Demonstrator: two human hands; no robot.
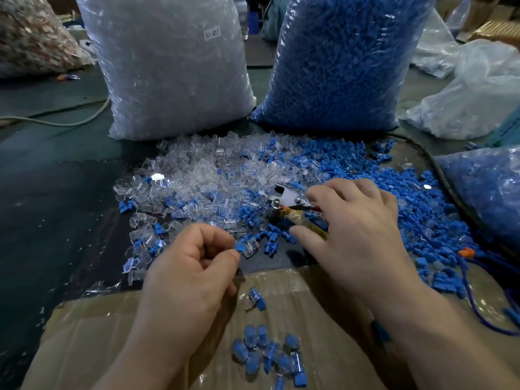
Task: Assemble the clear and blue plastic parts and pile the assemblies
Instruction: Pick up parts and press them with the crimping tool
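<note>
At ten o'clock a heap of clear parts (194,178) lies loose on the table. The left grip (191,266) pinches one clear-and-blue piece (247,248) at centre. At six o'clock a small pile of assemblies (267,353) sits on cardboard (112,333). The right grip (357,229) curls round a metal tool (289,199). Blue parts (408,209) spread toward three o'clock, so most work looks still ahead.
</note>
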